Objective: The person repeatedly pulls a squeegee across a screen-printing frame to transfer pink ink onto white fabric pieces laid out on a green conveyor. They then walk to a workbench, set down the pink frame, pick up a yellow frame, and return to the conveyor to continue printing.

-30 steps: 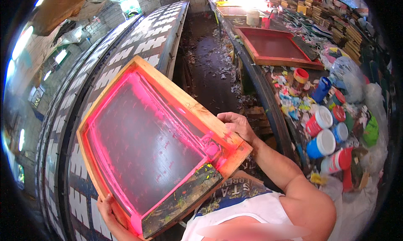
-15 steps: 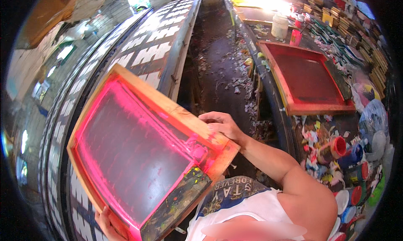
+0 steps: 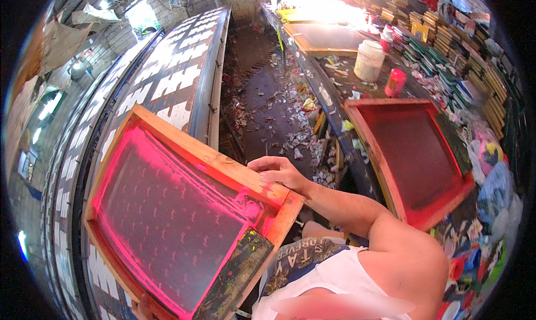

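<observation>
I hold a wooden silk-screen printing frame [image 3: 167, 203] tilted in front of me, its dark mesh edged with bright pink ink. Rows of small pale marks show on the mesh. A dark, paint-stained squeegee [image 3: 237, 275] lies across the frame's near right end. My right hand [image 3: 279, 173] is closed over the far wooden rail near its right corner. At the lower left rail is my left hand [image 3: 146, 309]; only a little of it shows, and the rest is hidden by the frame and the picture's edge.
On the left runs a long printing table [image 3: 178, 85] with rows of white pieces. A littered aisle [image 3: 262, 97] lies between it and the right bench. That bench bears another red-inked screen [image 3: 413, 152], a white tub [image 3: 369, 60], a pink-red container [image 3: 395, 83], rags and plastic bags [image 3: 495, 186].
The frame has shifted slightly left in view, and glare on its mesh has lessened, so the small marks show. My view has swung up; both hands stay on the frame.
</observation>
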Motion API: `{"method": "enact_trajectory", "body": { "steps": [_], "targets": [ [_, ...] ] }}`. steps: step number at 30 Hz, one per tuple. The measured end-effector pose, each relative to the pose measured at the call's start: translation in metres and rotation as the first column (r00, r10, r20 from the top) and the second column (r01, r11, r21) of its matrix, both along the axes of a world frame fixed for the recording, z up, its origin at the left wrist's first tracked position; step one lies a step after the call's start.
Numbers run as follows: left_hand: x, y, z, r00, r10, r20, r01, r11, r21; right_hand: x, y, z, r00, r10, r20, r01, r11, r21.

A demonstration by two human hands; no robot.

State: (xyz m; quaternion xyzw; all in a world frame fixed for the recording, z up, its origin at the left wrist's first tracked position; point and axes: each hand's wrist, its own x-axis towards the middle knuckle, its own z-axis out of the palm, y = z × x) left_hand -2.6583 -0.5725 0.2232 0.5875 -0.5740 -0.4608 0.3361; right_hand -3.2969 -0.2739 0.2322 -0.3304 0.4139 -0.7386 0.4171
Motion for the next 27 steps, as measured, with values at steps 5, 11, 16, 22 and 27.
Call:
{"method": "enact_trajectory", "body": {
  "steps": [5, 11, 16, 22, 27],
  "targets": [
    [-0.100, -0.038, -0.016, 0.999, 0.046, -0.011, -0.046, 0.999, -0.028, -0.129, -0.061, -0.032, 1.000, 0.017, 0.009, -0.017, 1.000, -0.020],
    [-0.223, -0.082, -0.004, 0.991, 0.130, -0.020, -0.131, 0.989, -0.073, -0.286, -0.133, -0.030, 0.992, 0.079, 0.099, -0.078, 0.997, -0.014],
    [-0.285, -0.098, 0.007, 0.970, 0.243, -0.006, -0.243, 0.967, -0.072, -0.359, -0.200, -0.021, 0.982, 0.168, 0.086, -0.169, 0.986, 0.009],
    [-0.335, -0.140, -0.010, 0.943, 0.334, 0.012, -0.332, 0.941, -0.069, -0.437, -0.317, -0.029, 0.970, 0.243, -0.005, -0.242, 0.970, 0.013],
    [-0.398, -0.196, -0.034, 0.909, 0.403, 0.108, -0.401, 0.915, -0.044, -0.514, -0.431, -0.037, 0.951, 0.308, -0.031, -0.307, 0.950, 0.053]
  ]
}}
